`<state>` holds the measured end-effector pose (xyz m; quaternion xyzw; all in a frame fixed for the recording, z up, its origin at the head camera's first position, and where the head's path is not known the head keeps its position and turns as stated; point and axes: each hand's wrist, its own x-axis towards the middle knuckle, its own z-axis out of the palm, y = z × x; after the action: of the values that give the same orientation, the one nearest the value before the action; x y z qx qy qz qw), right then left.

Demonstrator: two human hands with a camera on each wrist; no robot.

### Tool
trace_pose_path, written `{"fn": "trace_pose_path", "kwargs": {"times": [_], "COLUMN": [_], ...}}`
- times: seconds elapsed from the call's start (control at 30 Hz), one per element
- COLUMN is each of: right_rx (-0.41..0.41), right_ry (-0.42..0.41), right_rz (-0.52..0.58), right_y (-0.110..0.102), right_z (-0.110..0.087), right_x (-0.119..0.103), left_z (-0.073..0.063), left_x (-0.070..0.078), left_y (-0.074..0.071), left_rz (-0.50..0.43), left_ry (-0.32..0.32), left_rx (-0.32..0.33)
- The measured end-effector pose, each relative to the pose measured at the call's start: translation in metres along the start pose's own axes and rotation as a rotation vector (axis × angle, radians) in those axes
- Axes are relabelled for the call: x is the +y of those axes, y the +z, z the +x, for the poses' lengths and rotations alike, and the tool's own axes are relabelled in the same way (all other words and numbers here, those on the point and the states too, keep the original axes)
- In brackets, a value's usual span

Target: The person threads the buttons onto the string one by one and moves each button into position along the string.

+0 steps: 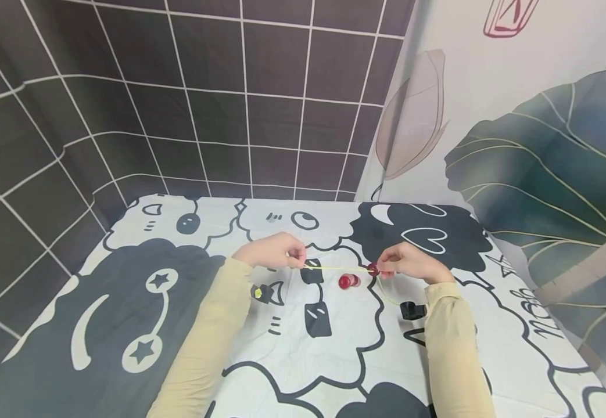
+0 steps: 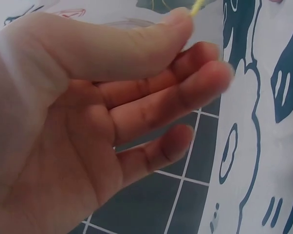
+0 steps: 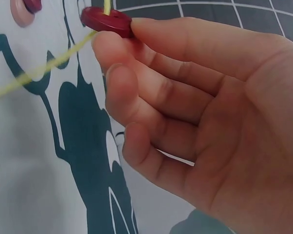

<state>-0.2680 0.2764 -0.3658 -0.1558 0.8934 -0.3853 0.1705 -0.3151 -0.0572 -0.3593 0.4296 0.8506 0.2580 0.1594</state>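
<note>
A yellow string (image 1: 336, 268) runs nearly straight between the two hands. My left hand (image 1: 276, 251) pinches one end of it between thumb and forefinger; in the left wrist view the string (image 2: 197, 7) shows at the thumb tip, and the other fingers are loosely bent. With thumb and forefinger, my right hand (image 1: 407, 261) grips a dark red button (image 3: 106, 22) by its edge. The string passes through this button, then hangs down toward a small black object (image 1: 413, 310) beside the right wrist. Between the hands, more red and pink buttons (image 1: 345, 281) lie on the cloth.
The table is covered with a black-and-white cartoon-print cloth (image 1: 344, 342). A small dark item with a yellow-green spot (image 1: 258, 292) lies near the left forearm. Behind stand a dark grid-patterned curtain (image 1: 203, 116) and a leaf-print hanging (image 1: 543, 157).
</note>
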Motion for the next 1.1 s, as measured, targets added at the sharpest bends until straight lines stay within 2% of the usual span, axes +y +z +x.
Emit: {"fn": "trace_pose_path", "kwargs": {"times": [0.13,0.4,0.7,0.9,1.1], "right_rx": [-0.034,-0.067,-0.144,-0.200,-0.235], "right_ry": [0.014,0.005,0.031,0.036,0.078], "right_rz": [0.013,-0.021,-0.018,0.001,0.057], "right_y": [-0.002,-0.003,-0.006,-0.007,-0.007], "right_z": [-0.001,-0.001,-0.004,-0.007,-0.010], "right_x": [0.005,0.014,0.023,0.029,0.034], "left_z": [-0.006,-0.020,-0.025,-0.030,-0.033], "left_x": [-0.003,-0.008,-0.014,-0.015,-0.014], "left_y": [-0.005,-0.014,-0.016,-0.018,-0.021], "left_rz": [0.002,0.000,-0.018,-0.003,-0.008], "left_ry": [-0.033,-0.102,-0.177,-0.218,-0.255], "left_rx": [-0.031,-0.043,-0.110,-0.127,-0.175]}}
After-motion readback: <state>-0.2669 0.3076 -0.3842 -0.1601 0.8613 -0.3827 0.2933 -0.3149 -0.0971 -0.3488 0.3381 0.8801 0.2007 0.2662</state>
